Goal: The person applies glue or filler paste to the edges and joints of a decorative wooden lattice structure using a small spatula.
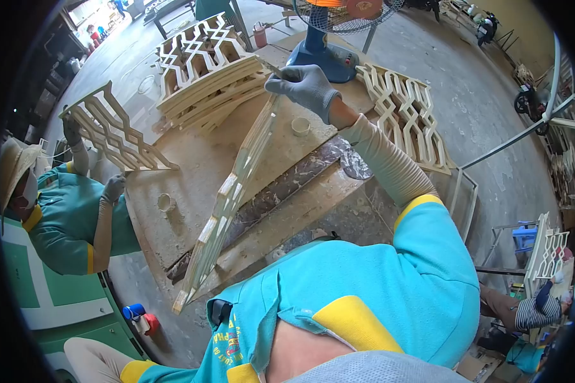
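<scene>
At left, a co-worker [76,217] holds a lattice [112,131] upright by the desk [144,236], seemingly to reach its openings. Next come a cup [166,203] and stacked lattices [204,76], piled probably to save room. Our panel [227,207] runs slantwise in front of us, narrow side up, likely exposing that edge. Our left hand is out of view; we cannot tell its state. Our gloved right hand [303,88], fingers closed on a thin tool [269,66], is at the panel's far end; whether it also steadies the panel is unclear. Rightward stand a fan [322,54] and more lattices [406,115].
</scene>
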Tool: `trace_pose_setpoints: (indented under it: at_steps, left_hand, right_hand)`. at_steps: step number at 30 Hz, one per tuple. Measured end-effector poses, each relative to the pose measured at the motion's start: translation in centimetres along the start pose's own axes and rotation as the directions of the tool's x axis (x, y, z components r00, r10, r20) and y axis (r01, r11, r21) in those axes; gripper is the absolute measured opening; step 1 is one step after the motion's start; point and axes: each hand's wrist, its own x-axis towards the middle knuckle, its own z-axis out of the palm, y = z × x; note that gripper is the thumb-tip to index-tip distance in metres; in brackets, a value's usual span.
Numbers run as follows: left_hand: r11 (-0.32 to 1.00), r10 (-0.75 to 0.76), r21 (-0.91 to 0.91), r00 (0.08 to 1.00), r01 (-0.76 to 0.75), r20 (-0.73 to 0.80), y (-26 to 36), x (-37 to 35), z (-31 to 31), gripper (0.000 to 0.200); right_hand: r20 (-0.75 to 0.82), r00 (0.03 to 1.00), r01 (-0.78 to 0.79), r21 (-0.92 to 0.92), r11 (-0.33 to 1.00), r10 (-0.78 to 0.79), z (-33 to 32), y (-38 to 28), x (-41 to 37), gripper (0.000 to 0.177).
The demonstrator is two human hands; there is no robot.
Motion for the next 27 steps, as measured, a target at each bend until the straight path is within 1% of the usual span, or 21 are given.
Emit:
trace_pose_setpoints:
  at_steps: [4,7,10,14,17,21,23,24,27]
  left_hand:
    - [1.0,0.003,-0.009,1.0,-0.003,-0.012,-0.2,0.2,0.1,0.063]
    - [1.0,0.008,0.009,1.0,-0.008,-0.007,-0.1,-0.4,0.5,0.064]
    - [1.0,-0.003,0.012,1.0,0.003,-0.012,-0.2,-0.8,0.4,0.065]
    - [1.0,0.001,-0.011,1.0,-0.002,-0.022,-0.4,-0.3,0.6,0.065]
    - [1.0,0.002,-0.022,1.0,-0.003,-0.028,-0.4,-0.2,0.6,0.066]
    - [1.0,-0.006,-0.027,0.999,0.005,-0.034,-0.5,-0.4,0.5,0.067]
    - [1.0,-0.009,-0.02,0.999,0.008,-0.032,-0.5,-0.4,0.5,0.067]
    - [1.0,-0.012,-0.021,0.999,0.011,-0.031,-0.5,-0.4,0.7,0.068]
    - [1.0,-0.01,-0.007,1.0,0.01,-0.029,-0.6,-0.6,0.8,0.068]
  right_hand:
    - [-0.016,1.0,0.002,-0.04,0.999,-0.003,-0.2,-0.2,-0.2,0.027]
    - [-0.015,0.999,0.031,-0.031,0.999,-0.032,-0.1,-0.2,0.0,0.027]
    - [-0.008,1.0,-0.012,-0.008,1.0,0.012,-0.3,-0.1,-0.3,0.026]
    - [0.006,1.0,-0.01,-0.032,0.999,0.01,-0.5,-0.1,-0.3,0.026]
    - [-0.011,1.0,-0.023,-0.004,1.0,0.023,-0.7,0.4,0.0,0.03]
    - [-0.009,0.999,-0.041,0.005,0.999,0.041,-0.8,0.0,-0.8,0.031]
    - [-0.009,1.0,-0.028,0.004,1.0,0.028,-0.8,0.6,-0.1,0.031]
    - [-0.033,0.999,0.03,0.012,0.999,-0.029,-0.7,0.7,-0.2,0.031]
    - [-0.019,1.0,0.016,-0.028,0.999,-0.016,-0.7,1.0,-0.1,0.028]
